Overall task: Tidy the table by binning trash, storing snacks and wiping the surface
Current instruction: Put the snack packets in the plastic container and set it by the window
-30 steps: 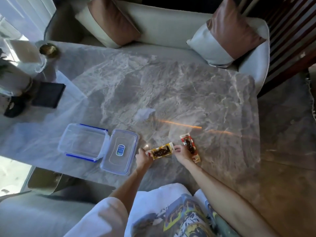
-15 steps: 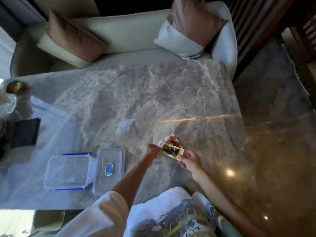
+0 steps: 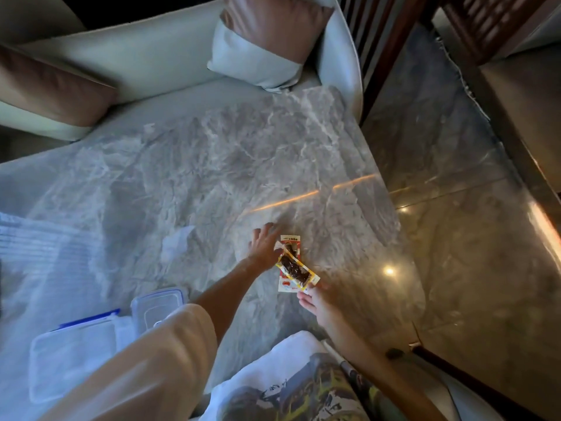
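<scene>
Two snack packets lie stacked on the grey marble table [image 3: 188,177] near its right edge. The yellow-edged packet [image 3: 296,267] sits crosswise on the red-edged packet [image 3: 292,243]. My left hand [image 3: 262,247] rests flat beside their far left end with its fingers spread and its thumb touching them. My right hand [image 3: 315,303] has its fingertips pinched on the near end of the stack. A clear storage box with blue clips [image 3: 73,350] stands open at the near left. Its lid [image 3: 158,308] lies beside it, partly hidden by my left sleeve.
A crumpled scrap of white tissue [image 3: 174,241] lies on the table left of my left hand. A pale sofa with brown-and-white cushions [image 3: 264,44] runs along the far side. Glossy floor [image 3: 455,238] lies past the table's right edge.
The yellow packet has been brought over and laid across the red one. My left hand let go and spread open beside them. The view swung right, so the box moved to the lower left.
</scene>
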Demonstrator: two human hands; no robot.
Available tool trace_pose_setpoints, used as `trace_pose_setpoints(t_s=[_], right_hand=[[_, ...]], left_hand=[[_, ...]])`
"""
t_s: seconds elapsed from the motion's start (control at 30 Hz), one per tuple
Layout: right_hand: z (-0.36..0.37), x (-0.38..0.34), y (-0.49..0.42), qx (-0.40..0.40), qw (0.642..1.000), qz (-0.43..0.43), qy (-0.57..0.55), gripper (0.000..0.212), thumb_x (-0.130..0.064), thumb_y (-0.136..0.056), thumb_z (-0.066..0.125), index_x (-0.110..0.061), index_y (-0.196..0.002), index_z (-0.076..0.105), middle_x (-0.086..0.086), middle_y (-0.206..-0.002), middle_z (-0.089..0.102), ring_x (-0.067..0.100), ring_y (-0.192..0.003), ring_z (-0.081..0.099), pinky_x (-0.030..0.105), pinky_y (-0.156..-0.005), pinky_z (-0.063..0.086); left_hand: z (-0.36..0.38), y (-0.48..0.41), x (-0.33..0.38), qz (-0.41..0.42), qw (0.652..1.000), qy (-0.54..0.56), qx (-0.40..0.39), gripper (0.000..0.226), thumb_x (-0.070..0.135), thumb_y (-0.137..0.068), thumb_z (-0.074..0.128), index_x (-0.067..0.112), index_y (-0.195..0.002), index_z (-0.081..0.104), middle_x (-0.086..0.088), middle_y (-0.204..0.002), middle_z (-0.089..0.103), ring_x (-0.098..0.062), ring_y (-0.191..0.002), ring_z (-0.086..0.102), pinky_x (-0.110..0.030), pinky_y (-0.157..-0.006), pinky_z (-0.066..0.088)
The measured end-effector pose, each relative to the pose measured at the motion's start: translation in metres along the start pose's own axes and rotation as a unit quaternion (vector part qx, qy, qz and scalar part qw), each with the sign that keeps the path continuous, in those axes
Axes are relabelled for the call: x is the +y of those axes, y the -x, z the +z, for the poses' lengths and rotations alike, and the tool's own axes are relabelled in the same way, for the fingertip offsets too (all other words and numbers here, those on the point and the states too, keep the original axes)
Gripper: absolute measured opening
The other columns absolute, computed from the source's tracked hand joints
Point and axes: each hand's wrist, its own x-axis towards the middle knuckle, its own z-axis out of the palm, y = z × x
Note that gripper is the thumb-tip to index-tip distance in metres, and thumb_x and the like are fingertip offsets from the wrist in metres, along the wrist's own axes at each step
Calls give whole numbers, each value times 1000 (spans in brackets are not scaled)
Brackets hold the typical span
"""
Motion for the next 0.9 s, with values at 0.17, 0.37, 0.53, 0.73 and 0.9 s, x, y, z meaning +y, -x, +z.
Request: trace_pose_setpoints(t_s=[0.17, 0.37, 0.53, 0.73, 0.9], right_hand=[[9, -4, 6, 37, 998, 33, -49, 27, -3, -97, 49, 5, -123, 51, 30, -122, 62, 37, -117, 62, 33, -79, 59], [11, 3, -1, 45, 999, 21, 4, 21, -6, -96, 53, -4, -116, 49, 25, -110, 61, 26, -87, 61, 37, -77, 58], [15, -3, -10, 26, 964, -174, 200, 15, 1, -93, 53, 4, -107, 55, 15, -95, 54, 23, -89, 52, 34, -80, 52], [1, -16, 3, -107, 857, -347, 366, 17, 2, -84, 64, -7, -98, 59, 14, -107, 66, 25, -97, 63, 35, -88, 47], [-2, 2, 10, -120, 750, -418, 499, 17, -10, -83, 69, -18, -81, 54, -2, -88, 65, 16, -80, 61, 27, -69, 42]], left_hand=[[-1, -19, 12, 68, 988, -106, -89, 72, 18, -86, 66, 32, -149, 31, 0, -152, 26, -30, -136, 29, -49, -104, 40], [7, -10, -5, 0, 995, -44, -85, 68, 6, -79, 68, 17, -140, 38, -16, -136, 37, -37, -124, 42, -46, -98, 47], [1, 23, -35, -24, 985, 162, -55, 37, 4, -81, 69, 7, -117, 61, -11, -98, 57, -34, -92, 64, -35, -67, 51], [17, 89, -64, 4, 963, 250, 104, 7, 7, -88, 63, 3, -86, 68, -12, -85, 63, -26, -74, 61, -34, -69, 46], [56, 133, -74, -6, 976, 170, 138, 15, 15, -95, 55, 10, -108, 60, -8, -99, 64, -30, -86, 63, -39, -69, 51]])
